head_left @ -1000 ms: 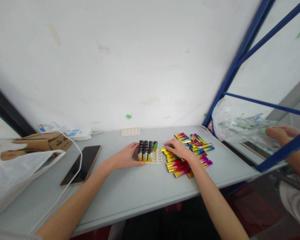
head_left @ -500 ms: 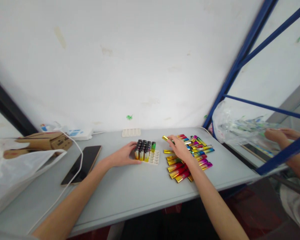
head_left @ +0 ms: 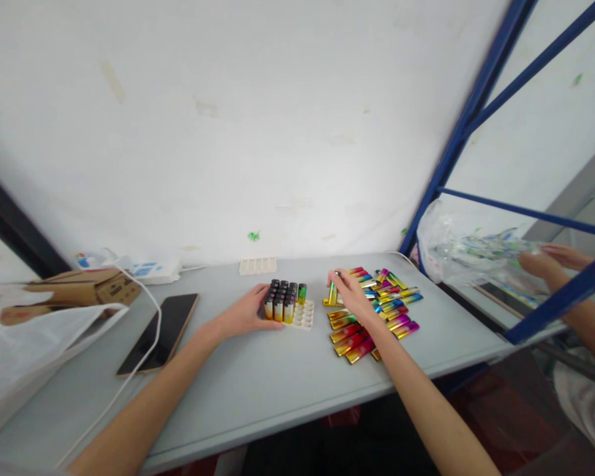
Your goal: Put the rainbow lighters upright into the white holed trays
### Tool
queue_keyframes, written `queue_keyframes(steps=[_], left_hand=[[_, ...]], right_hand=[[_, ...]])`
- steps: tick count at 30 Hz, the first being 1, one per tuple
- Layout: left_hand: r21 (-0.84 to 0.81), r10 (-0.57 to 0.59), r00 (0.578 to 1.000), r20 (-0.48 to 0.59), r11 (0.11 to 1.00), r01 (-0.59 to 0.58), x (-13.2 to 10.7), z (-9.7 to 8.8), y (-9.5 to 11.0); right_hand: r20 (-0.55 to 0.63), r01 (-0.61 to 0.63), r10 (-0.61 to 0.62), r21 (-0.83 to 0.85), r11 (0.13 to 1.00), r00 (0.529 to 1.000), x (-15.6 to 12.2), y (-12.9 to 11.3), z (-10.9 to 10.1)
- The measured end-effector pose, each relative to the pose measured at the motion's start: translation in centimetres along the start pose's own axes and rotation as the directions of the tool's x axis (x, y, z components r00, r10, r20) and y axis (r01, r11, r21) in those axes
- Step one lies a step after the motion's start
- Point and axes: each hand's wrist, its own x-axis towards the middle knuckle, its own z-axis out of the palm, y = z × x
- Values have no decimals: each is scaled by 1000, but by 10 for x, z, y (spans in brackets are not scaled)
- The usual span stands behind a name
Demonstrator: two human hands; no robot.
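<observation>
A white tray (head_left: 305,316) with rows of round hollows stands mid-table. Black-topped lighters (head_left: 279,305) stand upright in its left part, with one green lighter (head_left: 302,293) beside them. My left hand (head_left: 252,309) is curved around the left side of this block, thumb in front and fingers behind, steadying it. Between the fingertips of my right hand (head_left: 346,292) is a gold-and-green lighter (head_left: 332,293), held roughly upright. Beneath and around that hand lies a loose pile of shiny multicoloured lighters (head_left: 354,344); my palm hides part of the pile.
A second white tray (head_left: 258,266) lies by the wall. To the left are a phone (head_left: 159,334), a white cable, a cardboard box (head_left: 96,285) and a plastic bag (head_left: 24,350). At right, beyond a blue frame (head_left: 449,149), another person's hands (head_left: 550,268) are near a clear bag.
The lighter in my right hand has turned from lying nearly level to roughly upright. My left hand stays at the tray. The view has shifted slightly.
</observation>
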Motion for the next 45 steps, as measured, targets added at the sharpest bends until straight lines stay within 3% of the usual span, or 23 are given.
queue_keyframes(steps=[3, 7, 12, 17, 23, 28, 31, 37, 45], left_hand=[[0, -8, 1000, 7, 1000, 8, 0, 0, 0], [3, 10, 1000, 17, 1000, -10, 0, 0, 0], [8, 3, 1000, 20, 1000, -3, 0, -1, 2], [4, 13, 1000, 25, 1000, -13, -1, -1, 4], [8, 19, 1000, 19, 1000, -20, -2, -1, 4], [4, 22, 999, 25, 1000, -22, -1, -1, 4], [0, 30, 999, 25, 1000, -30, -1, -1, 5], [-8, 20, 1000, 17, 1000, -20, -2, -1, 5], [3, 17, 999, 27, 1000, -17, -3, -2, 9]], right_hand=[[116, -103, 82, 184, 978, 990, -5, -8, 5], [148, -187, 150, 288, 939, 978, -7, -9, 11], [102, -344, 330, 191, 919, 939, -5, -1, 13], [-39, -358, 361, 80, 930, 932, -6, 3, 12], [-42, -272, 270, -53, 961, 962, -9, 6, 14], [40, -213, 213, -10, 977, 976, -11, 6, 19], [87, -121, 119, 14, 993, 989, -12, 4, 21], [127, 106, -93, -96, 990, 987, -15, -4, 21], [111, 128, -105, -229, 965, 988, -20, -7, 22]])
